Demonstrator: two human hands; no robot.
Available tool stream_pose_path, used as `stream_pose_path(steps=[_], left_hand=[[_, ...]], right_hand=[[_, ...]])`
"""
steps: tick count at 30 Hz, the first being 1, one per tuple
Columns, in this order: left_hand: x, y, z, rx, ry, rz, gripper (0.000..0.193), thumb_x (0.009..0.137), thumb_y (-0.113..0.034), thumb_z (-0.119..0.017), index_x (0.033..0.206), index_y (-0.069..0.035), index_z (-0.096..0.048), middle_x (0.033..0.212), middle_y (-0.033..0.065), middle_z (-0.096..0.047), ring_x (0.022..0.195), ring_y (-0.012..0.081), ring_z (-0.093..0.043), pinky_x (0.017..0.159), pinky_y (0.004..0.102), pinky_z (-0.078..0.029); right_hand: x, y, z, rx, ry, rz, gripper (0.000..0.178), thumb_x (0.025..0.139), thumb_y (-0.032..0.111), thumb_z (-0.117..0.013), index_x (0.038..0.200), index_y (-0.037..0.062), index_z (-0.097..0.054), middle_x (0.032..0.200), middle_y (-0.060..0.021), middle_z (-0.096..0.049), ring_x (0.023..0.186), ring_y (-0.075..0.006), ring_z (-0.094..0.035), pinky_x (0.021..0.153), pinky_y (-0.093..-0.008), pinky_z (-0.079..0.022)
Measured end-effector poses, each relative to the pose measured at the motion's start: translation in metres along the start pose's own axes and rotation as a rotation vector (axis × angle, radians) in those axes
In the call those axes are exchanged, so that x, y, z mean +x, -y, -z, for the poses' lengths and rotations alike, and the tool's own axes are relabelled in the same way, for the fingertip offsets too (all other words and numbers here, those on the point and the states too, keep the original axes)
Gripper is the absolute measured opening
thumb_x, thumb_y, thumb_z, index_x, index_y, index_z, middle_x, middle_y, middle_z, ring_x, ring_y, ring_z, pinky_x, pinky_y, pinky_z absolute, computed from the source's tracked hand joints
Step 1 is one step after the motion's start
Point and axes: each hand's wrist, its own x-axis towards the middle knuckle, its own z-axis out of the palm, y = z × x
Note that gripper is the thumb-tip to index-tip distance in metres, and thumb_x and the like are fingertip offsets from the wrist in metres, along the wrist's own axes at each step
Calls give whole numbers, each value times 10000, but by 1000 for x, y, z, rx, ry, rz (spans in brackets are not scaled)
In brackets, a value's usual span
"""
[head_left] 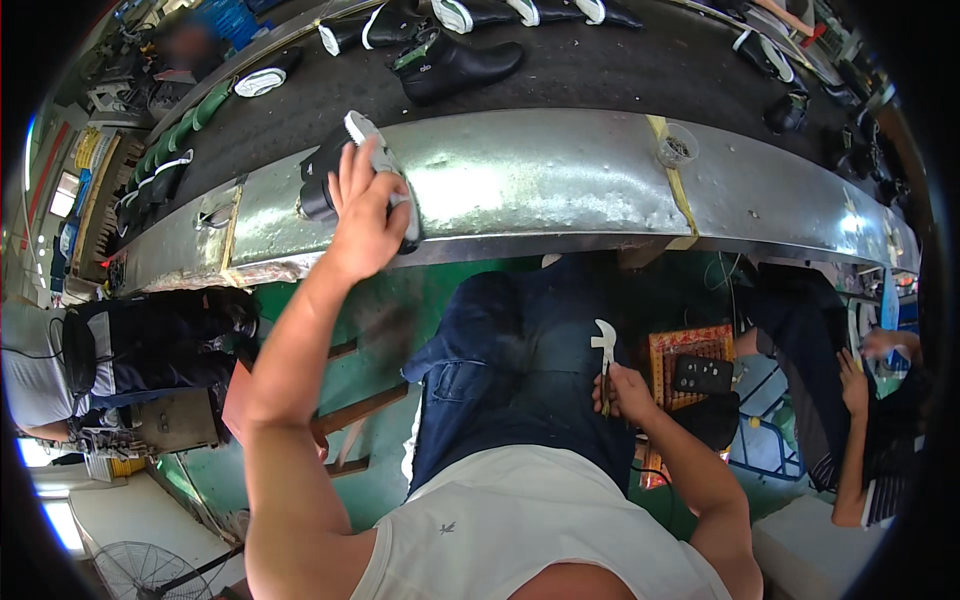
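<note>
In the head view, the left hand (366, 222) lies over a black shoe (320, 178) with a pale sole, on the table's (530, 185) metal edge; whether its fingers grip or merely press, I cannot tell. The right hand's (628, 393) fingers close around a metal tool (604, 344) above the lap. A black boot (455, 70) lies beyond.

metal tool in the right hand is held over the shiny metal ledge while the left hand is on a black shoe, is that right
Not quite: in the head view, the metal tool in the right hand is over the person's lap, not the shiny metal ledge. The left hand is on a black shoe, as you say.
</note>
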Motion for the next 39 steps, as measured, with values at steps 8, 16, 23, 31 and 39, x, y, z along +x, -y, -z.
stream_pose_path(steps=[8, 16, 23, 31, 39], left_hand=[[-39, -5, 14, -676, -194, 556, 899, 860, -176, -675, 1519, 166, -167, 1512, 398, -290, 1488, 392, -246, 1196, 393, -219], [-99, -16, -17, -1469, -560, 405, 683, 922, -216, -724, 1457, 57, -397, 1287, 173, -623, 1198, 268, -611, 1051, 408, -468], [-131, -120, -58, -1484, -218, 338, 796, 817, -202, -841, 1439, 21, -397, 1279, 105, -600, 1182, 208, -592, 1021, 361, -472], [-135, -136, -97, -603, -545, -315, 1039, 689, 11, -777, 1553, 30, -201, 1409, 298, -515, 1209, 472, -583, 992, 520, -459], [-130, -114, -71, -406, -537, -488, 1024, 684, -33, -767, 1558, -36, -233, 1384, 302, -532, 1176, 475, -602, 979, 534, -448]], right_hand=[[-1, -7, 6, -3, -1, -20, 546, 1088, 493, -303, 1057, 24, -581, 836, -102, -675, 646, -186, -680, 450, -249, -411], [-3, 2, 5, 9, -6, -17, 553, 1092, 474, -294, 1047, 9, -589, 829, -98, -678, 640, -166, -678, 452, -243, -419], [-4, 3, 5, 2, 3, -14, 558, 1077, 517, -341, 1051, 21, -596, 834, -96, -674, 665, -177, -679, 508, -271, -464], [-30, 42, -15, -147, -101, 321, 391, 1054, 396, -521, 1095, 13, -586, 844, -60, -631, 713, -150, -635, 633, -310, -524], [-56, 113, -30, 59, -19, 444, 416, 1032, 382, -566, 1178, -6, -532, 928, -71, -585, 787, -157, -612, 705, -321, -532]])
